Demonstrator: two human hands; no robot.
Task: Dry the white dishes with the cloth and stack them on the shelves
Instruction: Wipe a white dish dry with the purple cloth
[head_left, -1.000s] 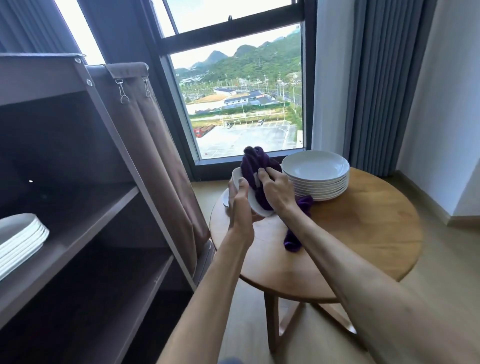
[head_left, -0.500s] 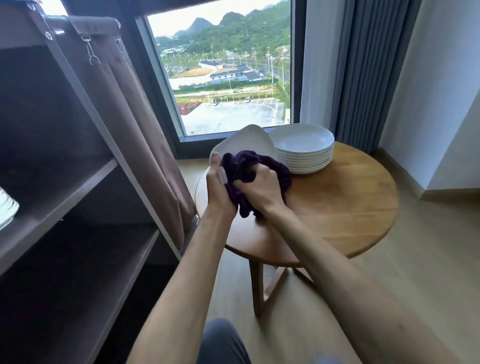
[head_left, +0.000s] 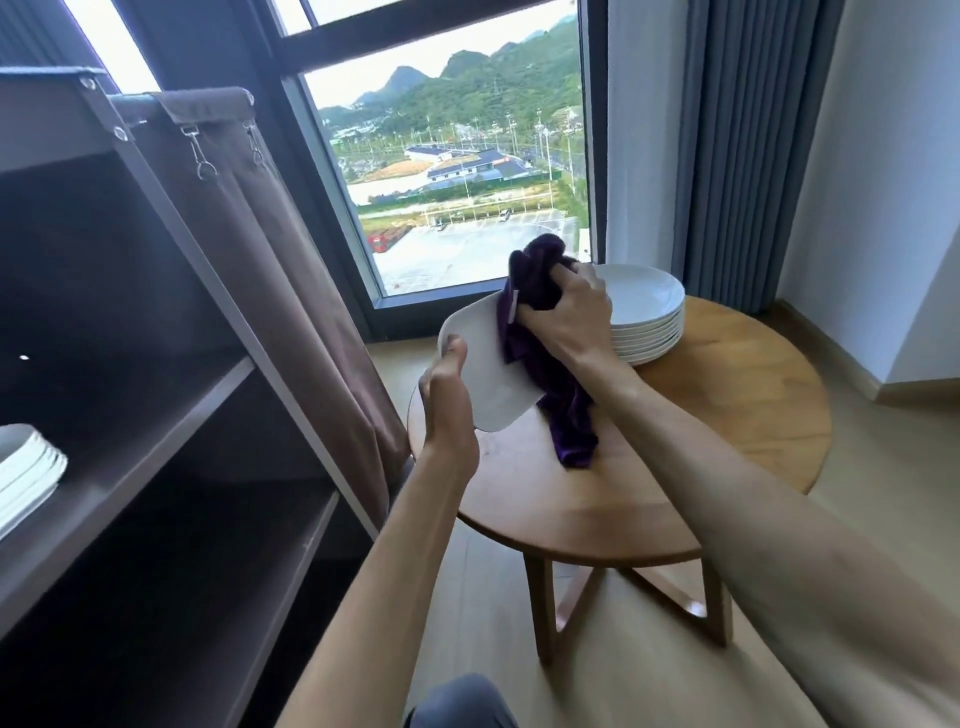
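Head view: a person's two bare arms reach out over a round wooden table (head_left: 727, 415).
Left hand: the left hand (head_left: 447, 410) holds a white dish (head_left: 480, 364) by its near edge. The thumb lies on the dish face and the fingers are curled behind it, out of sight.
White dish: tilted up on its edge, in the air above the table's left side.
Right hand: the right hand (head_left: 569, 317) grips a purple cloth (head_left: 540, 332). The fingers are bunched tight around it, knuckles up.
Purple cloth: pressed against the far side of the dish. Its loose end hangs down and touches the table.
Plate stack: more white plates (head_left: 647, 317) sit piled on the table, just behind the right hand.
Shelf: a dark shelf unit (head_left: 156, 415) stands on the left, with a few white dishes (head_left: 26, 473) on its middle shelf.
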